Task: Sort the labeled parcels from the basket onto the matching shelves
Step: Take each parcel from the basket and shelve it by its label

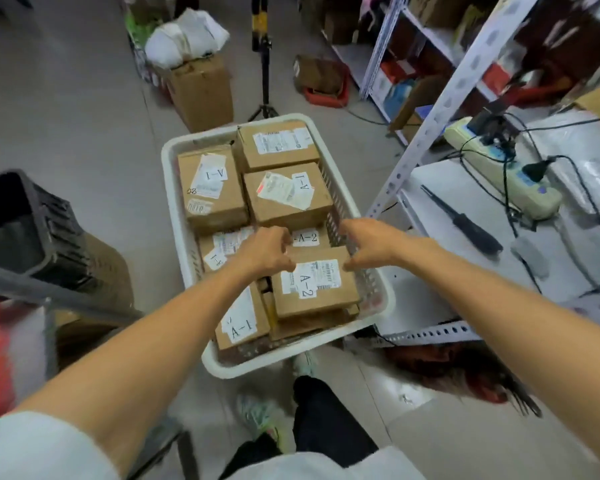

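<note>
Item: A-2 parcel [314, 284]; lay topmost, near right of the basket [172, 202]; my left hand [267, 252] and right hand [366, 244] hovered at its far corners, grip loosely curled, nothing held; I judged it best clasped by opposite sides, lifted level, clear of the A-1 parcel [241, 317].

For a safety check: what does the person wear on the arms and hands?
Nothing on the left hand or right hand: no gloves, no watch. Both forearms are bare. A white sleeve covers the left upper arm; the right arm leaves the picture before any sleeve shows.
</note>
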`<state>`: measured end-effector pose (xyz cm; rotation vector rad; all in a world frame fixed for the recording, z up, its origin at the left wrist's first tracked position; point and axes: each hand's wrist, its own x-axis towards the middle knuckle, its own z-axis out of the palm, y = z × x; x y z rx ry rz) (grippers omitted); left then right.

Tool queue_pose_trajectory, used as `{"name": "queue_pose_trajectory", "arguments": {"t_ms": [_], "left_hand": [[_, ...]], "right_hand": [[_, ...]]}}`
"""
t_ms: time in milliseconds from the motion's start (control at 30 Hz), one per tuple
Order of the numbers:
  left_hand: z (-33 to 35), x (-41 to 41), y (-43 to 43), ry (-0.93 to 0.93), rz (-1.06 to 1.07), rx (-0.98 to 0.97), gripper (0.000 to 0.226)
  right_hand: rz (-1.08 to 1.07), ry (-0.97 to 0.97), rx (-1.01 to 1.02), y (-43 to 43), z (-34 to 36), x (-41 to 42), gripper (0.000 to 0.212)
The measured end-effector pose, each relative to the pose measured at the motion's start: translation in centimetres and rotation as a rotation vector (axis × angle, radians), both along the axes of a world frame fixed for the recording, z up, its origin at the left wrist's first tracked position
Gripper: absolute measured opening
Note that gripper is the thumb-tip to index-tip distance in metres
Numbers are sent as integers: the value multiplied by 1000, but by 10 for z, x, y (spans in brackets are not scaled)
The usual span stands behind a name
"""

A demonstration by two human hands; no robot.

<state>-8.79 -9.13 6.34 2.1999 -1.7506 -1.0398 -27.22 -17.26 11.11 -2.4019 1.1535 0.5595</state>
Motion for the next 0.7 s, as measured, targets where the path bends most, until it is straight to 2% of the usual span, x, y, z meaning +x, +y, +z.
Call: {"name": "queue_pose_trajectory", "arguments": {"t_ms": [133, 267, 333, 433, 467, 567, 700], "left_hand": [[-54, -3, -17, 17, 41, 89, 56], [-101, -9, -30, -52, 63, 68, 74], [-123, -11, -34, -92, 39, 62, 80], [-150, -13, -36, -72, -9, 127, 84], [-157, -13, -36, -66, -31, 149, 82], [-166, -14, -32, -87, -73, 147, 80], [-161, -17, -29, -212, -120, 163, 82]], "right_hand": [[-1, 34, 32, -17, -68, 2, 61], [-152, 28, -29, -13, -132, -7, 62], [-258, 32, 10, -7, -161, -13, 77], [-431, 14, 142, 3, -188, -22, 113], [-506, -8, 188, 4, -191, -23, 116], [-693, -85, 304, 3, -194, -27, 94], [-667, -82, 219, 13, -190, -23, 75]]}}
